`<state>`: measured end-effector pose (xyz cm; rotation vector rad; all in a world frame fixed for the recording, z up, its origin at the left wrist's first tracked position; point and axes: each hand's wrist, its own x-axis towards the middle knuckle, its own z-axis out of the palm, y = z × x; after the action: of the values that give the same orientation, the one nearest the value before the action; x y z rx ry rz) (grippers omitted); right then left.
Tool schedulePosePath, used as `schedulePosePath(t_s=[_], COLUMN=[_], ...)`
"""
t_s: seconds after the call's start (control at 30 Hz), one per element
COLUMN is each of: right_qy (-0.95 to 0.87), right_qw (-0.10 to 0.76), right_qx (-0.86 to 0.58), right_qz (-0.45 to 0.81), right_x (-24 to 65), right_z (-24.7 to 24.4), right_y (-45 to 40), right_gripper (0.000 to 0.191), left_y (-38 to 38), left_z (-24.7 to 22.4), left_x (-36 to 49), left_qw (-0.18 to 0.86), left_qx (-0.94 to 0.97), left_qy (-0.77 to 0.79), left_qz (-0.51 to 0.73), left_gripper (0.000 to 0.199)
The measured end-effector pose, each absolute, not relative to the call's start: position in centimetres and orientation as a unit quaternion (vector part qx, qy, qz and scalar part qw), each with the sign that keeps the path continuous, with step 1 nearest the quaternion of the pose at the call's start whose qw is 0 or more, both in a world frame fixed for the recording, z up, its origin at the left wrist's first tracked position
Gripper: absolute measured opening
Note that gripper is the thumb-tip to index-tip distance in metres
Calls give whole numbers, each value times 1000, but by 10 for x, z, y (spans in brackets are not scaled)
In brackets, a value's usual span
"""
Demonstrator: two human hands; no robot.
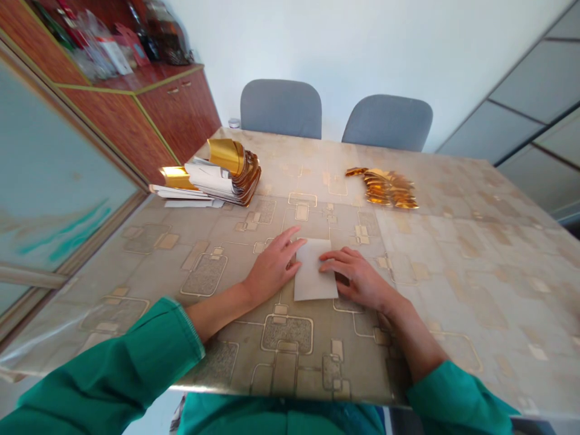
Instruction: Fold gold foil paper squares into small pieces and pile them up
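White paper sheet (315, 270) is lying lengthwise twelve-to-six on the desk (457, 266), left hand (272, 267) touching it from nine o'clock, right hand (357, 279) resting from three, both open, apart.

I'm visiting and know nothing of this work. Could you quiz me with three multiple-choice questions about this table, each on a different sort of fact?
1. Where does the white paper lie? A) on a chair B) on the cabinet C) between the left hand and right hand
2. What colour is the small pile of folded pieces? A) gold B) blue C) green
3. How does the stack of gold-backed sheets sit? A) boxed B) fanned in a curve C) shredded

Answers: 1 C, it lies on the patterned table cover with a hand at each side. 2 A, the pieces shine metallic gold. 3 B, its edges spread in a curved fan.
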<state>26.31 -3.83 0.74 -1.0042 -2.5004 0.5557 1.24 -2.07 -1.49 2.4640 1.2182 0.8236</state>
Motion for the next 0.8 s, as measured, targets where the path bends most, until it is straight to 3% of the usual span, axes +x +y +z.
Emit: schedulePosePath(t_s=[0.13,0.37,0.57,0.7,0.8], right_qy=[-882,-834,-771,-755,-742], right_qw=[193,226,261,282,291], right_qx=[-353,-383,-500,-541,-558], right_qz=[244,326,294,241,232], right_x=[266,266,263,257,254], right_z=[10,17,5,-4,-6], right_y=[-39,-38,-38,-37,-36], right_gripper=[13,20,20,3,25], left_y=[-18,-22,-27,-27,-25], left_z=[-17,-17,-11,-11,-11], left_x=[10,11,13,13,12], left_qw=[101,150,161,162,165], left_qx=[888,905,911,909,897], left_qy=[367,315,304,318,340], left_qz=[259,243,227,214,228], left_gripper=[20,23,15,10,9])
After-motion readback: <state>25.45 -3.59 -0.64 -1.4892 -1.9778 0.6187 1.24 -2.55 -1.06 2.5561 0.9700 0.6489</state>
